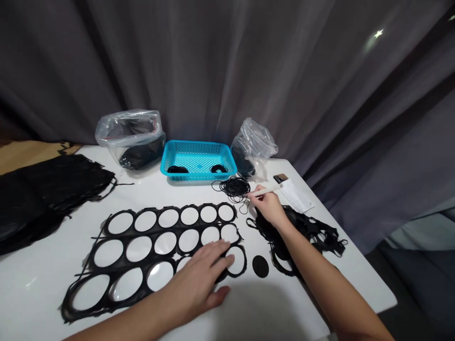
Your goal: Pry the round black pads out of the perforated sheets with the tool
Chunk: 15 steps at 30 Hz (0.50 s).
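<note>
A black rubber sheet [149, 246] with rows of round cut-outs lies flat on the white table [42, 289]. My left hand [201, 284] rests open and flat on the sheet's near right corner, fingers stretched out. My right hand [268, 204] is closed on a thin pale stick tool [268, 191], its tip pointing at a heap of thin black rings [234, 187]. One black disc [260, 266] lies loose between my arms. A tangle of black rubber scraps [313, 232] sits under my right forearm.
A teal basket [198, 161] holding two black pieces stands at the back. Clear plastic bags [133, 137] [252, 144] flank it. A stack of black sheets [46, 189] fills the left edge. A paper slip [296, 195] lies at the right. A grey curtain hangs behind.
</note>
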Motion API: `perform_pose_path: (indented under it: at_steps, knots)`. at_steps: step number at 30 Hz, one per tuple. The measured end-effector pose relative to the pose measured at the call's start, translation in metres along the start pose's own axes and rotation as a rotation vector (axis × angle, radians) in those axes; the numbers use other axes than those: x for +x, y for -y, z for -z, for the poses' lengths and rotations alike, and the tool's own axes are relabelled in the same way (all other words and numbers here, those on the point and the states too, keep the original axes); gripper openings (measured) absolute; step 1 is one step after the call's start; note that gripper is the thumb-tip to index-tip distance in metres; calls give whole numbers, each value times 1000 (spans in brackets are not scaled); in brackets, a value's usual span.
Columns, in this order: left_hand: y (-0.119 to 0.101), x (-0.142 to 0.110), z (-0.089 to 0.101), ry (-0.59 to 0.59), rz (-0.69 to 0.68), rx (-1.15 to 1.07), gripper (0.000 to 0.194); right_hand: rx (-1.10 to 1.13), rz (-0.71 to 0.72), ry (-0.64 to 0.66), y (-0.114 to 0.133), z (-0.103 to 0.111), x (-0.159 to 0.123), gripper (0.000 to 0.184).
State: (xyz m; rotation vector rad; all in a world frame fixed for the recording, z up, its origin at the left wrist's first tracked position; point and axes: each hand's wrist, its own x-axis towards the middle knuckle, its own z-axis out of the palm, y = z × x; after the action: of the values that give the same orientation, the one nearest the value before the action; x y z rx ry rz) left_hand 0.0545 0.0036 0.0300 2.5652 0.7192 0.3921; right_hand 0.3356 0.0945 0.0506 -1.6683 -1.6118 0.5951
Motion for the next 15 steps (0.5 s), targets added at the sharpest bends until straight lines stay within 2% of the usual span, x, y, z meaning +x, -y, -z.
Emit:
perform_pose_path:
  at_steps: [3,6,15]
  knots:
    - [12,12,5,-72,19,58,55,140,10,200,13,-20,-18,18]
    - [25,21,2,-63,27,135,51,171,34,316,22,-35,-32,14]
    - [30,19,-10,-79,2,204,54,124,84,323,20,-43,-41,9]
